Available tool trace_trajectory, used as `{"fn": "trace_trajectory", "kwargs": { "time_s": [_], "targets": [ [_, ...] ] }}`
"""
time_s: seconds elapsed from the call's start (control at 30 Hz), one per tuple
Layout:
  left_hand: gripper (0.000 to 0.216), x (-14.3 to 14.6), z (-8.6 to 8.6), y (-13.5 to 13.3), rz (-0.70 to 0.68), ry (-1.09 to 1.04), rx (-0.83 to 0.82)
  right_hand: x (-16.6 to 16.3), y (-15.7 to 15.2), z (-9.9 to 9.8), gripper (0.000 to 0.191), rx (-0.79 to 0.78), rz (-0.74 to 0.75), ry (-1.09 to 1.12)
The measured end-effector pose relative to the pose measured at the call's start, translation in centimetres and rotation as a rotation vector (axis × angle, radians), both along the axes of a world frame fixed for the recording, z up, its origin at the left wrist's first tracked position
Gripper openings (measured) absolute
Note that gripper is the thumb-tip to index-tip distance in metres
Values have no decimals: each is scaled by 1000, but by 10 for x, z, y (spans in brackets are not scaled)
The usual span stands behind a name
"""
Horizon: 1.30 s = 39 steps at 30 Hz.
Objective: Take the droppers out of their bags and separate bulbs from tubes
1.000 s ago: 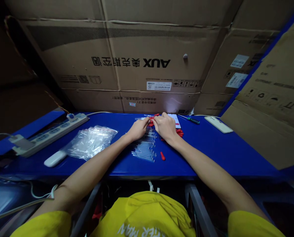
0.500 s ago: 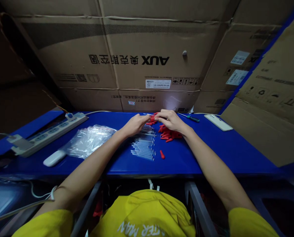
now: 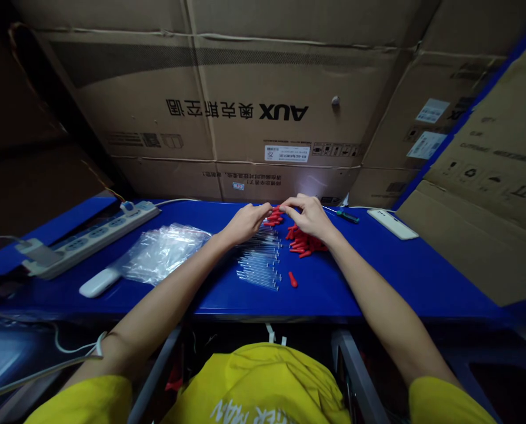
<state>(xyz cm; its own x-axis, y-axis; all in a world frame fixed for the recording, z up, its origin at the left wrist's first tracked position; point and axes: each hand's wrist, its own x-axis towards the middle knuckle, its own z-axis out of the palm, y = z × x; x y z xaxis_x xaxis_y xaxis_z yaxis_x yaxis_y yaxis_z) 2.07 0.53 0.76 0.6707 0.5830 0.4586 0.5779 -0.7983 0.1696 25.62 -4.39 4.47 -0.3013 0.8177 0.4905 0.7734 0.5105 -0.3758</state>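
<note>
My left hand (image 3: 245, 222) and my right hand (image 3: 308, 215) meet at the far side of a blue table (image 3: 378, 277), fingertips almost touching. Between the fingertips sits a small red cap (image 3: 277, 210); what the left fingers pinch is too small to make out, perhaps a clear tube. A row of clear thin tubes (image 3: 259, 262) lies just below my left hand. A heap of red caps (image 3: 302, 243) lies under my right hand. One loose red cap (image 3: 292, 279) rests nearer to me.
A pile of clear plastic bags (image 3: 163, 252) and a white remote-like bar (image 3: 99, 283) lie at left, with a power strip (image 3: 86, 239) beyond. A screwdriver (image 3: 346, 216) and a white flat device (image 3: 392, 224) lie at right. Cardboard boxes (image 3: 245, 112) wall the back and right.
My right hand lifted off the red cap heap and moved back toward the far edge, uncovering the heap. Both hands now pinch together slightly further away.
</note>
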Motion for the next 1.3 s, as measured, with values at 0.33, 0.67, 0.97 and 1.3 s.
{"fn": "trace_trajectory", "kwargs": {
  "time_s": [0.33,0.67,0.97,1.3],
  "targets": [
    [32,3,-1,5,-14,-21,-5,8,8,-6,27,42,-18,63],
    [27,-16,-5,16,83,-34,-65,43,16,4,39,213,-57,271],
    [34,-17,0,22,-44,-69,-39,71,31,-14,27,187,-64,76],
    [30,-21,-10,15,-110,157,-31,42,24,-27,12,-142,-68,-327]
  ]
}}
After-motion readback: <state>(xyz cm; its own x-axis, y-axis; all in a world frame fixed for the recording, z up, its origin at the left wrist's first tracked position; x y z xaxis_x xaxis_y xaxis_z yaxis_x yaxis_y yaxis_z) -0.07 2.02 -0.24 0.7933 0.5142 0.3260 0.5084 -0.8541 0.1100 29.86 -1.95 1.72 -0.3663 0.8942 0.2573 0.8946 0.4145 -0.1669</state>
